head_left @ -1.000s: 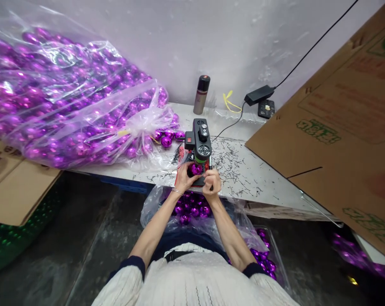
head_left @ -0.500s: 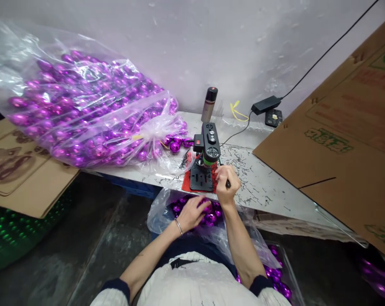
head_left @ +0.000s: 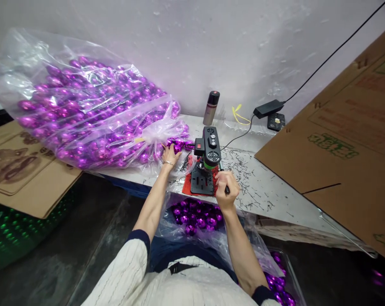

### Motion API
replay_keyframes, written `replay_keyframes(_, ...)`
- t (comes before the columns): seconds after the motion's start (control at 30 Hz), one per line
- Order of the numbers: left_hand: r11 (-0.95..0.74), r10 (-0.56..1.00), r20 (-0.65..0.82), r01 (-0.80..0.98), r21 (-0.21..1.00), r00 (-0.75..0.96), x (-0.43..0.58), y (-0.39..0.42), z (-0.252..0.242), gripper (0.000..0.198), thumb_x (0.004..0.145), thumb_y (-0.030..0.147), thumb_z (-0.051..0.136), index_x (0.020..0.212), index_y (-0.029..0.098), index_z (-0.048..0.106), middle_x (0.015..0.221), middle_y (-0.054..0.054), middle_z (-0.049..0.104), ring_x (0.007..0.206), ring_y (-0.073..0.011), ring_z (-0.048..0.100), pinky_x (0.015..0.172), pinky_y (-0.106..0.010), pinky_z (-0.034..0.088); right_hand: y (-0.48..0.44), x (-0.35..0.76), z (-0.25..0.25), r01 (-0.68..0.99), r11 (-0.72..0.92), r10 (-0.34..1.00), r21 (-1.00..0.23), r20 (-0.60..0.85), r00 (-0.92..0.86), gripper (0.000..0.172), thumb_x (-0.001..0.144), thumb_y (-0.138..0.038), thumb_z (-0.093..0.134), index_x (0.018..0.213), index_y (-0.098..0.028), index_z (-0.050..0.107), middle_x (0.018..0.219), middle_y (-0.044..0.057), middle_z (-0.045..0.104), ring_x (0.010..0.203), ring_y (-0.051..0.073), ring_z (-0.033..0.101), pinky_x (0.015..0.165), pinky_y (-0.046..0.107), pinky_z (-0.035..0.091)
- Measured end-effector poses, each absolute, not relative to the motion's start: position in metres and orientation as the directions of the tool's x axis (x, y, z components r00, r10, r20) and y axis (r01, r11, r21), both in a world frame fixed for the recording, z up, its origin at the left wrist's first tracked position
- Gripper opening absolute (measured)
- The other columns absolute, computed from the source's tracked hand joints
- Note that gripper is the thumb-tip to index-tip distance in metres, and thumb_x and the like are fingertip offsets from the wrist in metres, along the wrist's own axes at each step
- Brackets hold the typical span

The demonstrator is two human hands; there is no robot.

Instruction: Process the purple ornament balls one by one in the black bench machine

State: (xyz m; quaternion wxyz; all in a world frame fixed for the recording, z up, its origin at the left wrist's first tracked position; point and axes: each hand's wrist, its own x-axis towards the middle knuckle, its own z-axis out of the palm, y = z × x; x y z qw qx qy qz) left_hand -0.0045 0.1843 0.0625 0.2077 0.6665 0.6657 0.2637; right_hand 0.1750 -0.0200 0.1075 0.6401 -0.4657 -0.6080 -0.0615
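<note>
As the left hand (head_left: 171,155) is at glossy balls (head_left: 178,147) — grip unclear — the right hand (head_left: 229,181) clenches a slim handle (head_left: 227,190).

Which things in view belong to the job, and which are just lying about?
Job, seemingly:
black machine
lever, in the right grip
power adapter, cable running towards the machine
purple balls by the tied bag's neck
balls below the table edge

Lying about, apparently:
dark-capped canister
yellow tie
scattered black bits
</note>
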Motion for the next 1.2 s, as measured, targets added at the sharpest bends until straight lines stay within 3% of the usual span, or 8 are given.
replay_keyframes(0.13,-0.039,0.998,0.057,0.606,0.794,-0.011,-0.003,0.190,0.049,0.057,0.083,0.023,0.079,0.136,0.017,0.060,0.136,-0.018,0.066,0.132,-0.0361,0.060,0.114,-0.050,0.044,-0.021,0.176,0.108,0.645,0.577,0.482,-0.501,0.846,0.226,0.029,0.098,-0.014,0.044,0.071,-0.023,0.052,0.070,0.000,0.060,0.067,0.015,0.059,0.063,0.031,0.044)
replay_keyframes(0.23,0.027,0.995,-0.005,0.233,0.972,-0.097,-0.005,0.178,0.040,0.054,0.085,0.027,0.078,0.134,0.017,0.059,0.132,-0.015,0.068,0.122,-0.0281,0.066,0.108,-0.043,0.052,-0.021,0.177,0.109,0.650,0.584,0.471,-0.486,0.855,0.217,0.029,0.097,-0.013,0.044,0.072,-0.023,0.052,0.069,0.000,0.060,0.066,0.014,0.059,0.062,0.030,0.043)
replay_keyframes(0.37,0.133,0.991,-0.130,-0.206,0.969,0.031,-0.008,0.148,0.028,0.050,0.088,0.038,0.077,0.131,0.018,0.060,0.126,-0.012,0.070,0.106,-0.0200,0.072,0.093,-0.034,0.059,-0.019,0.176,0.111,0.655,0.579,0.468,-0.485,0.856,0.220,0.028,0.097,-0.012,0.045,0.072,-0.023,0.051,0.068,0.000,0.059,0.066,0.014,0.059,0.062,0.030,0.044)
replay_keyframes(0.53,0.177,0.984,-0.178,0.035,0.984,0.021,-0.005,0.123,0.015,0.051,0.089,0.043,0.075,0.132,0.018,0.060,0.113,-0.011,0.073,0.099,-0.0213,0.073,0.091,-0.036,0.059,-0.019,0.176,0.115,0.657,0.577,0.465,-0.485,0.856,0.224,0.028,0.098,-0.014,0.045,0.072,-0.023,0.052,0.068,0.000,0.059,0.065,0.014,0.059,0.061,0.030,0.044)
replay_keyframes(0.63,-0.019,0.999,0.003,0.322,0.946,0.052,-0.005,0.126,0.012,0.049,0.094,0.044,0.068,0.136,0.021,0.060,0.123,-0.012,0.070,0.116,-0.0271,0.068,0.106,-0.044,0.052,-0.020,0.177,0.116,0.675,0.569,0.471,-0.470,0.859,0.200,0.029,0.099,-0.014,0.044,0.072,-0.023,0.052,0.068,0.000,0.059,0.065,0.014,0.059,0.061,0.030,0.043)
replay_keyframes(0.77,-0.230,0.972,0.158,0.589,0.774,0.172,-0.004,0.135,0.010,0.057,0.091,0.050,0.068,0.138,0.018,0.060,0.135,-0.018,0.060,0.129,-0.0353,0.059,0.111,-0.052,0.047,-0.020,0.177,0.117,0.680,0.564,0.466,-0.469,0.860,0.206,0.028,0.098,-0.013,0.044,0.073,-0.023,0.051,0.069,0.000,0.060,0.065,0.014,0.059,0.061,0.030,0.044)
replay_keyframes(0.93,-0.331,0.944,0.229,0.662,0.672,0.239,0.000,0.133,0.002,0.069,0.082,0.047,0.078,0.139,0.016,0.056,0.142,-0.020,0.048,0.128,-0.0375,0.058,0.105,-0.050,0.052,-0.020,0.176,0.119,0.680,0.574,0.457,-0.457,0.867,0.197,0.027,0.097,-0.011,0.044,0.074,-0.022,0.052,0.069,0.000,0.059,0.065,0.013,0.058,0.061,0.029,0.044)
replay_keyframes(1.2,-0.485,0.873,0.319,0.583,0.652,0.369,-0.001,0.132,0.000,0.064,0.083,0.021,0.070,0.143,0.017,0.051,0.138,-0.017,0.055,0.130,-0.0321,0.056,0.112,-0.049,0.048,-0.020,0.177,0.117,0.662,0.582,0.467,-0.472,0.861,0.203,0.027,0.097,-0.012,0.044,0.073,-0.022,0.051,0.070,0.000,0.060,0.067,0.014,0.059,0.062,0.029,0.045)
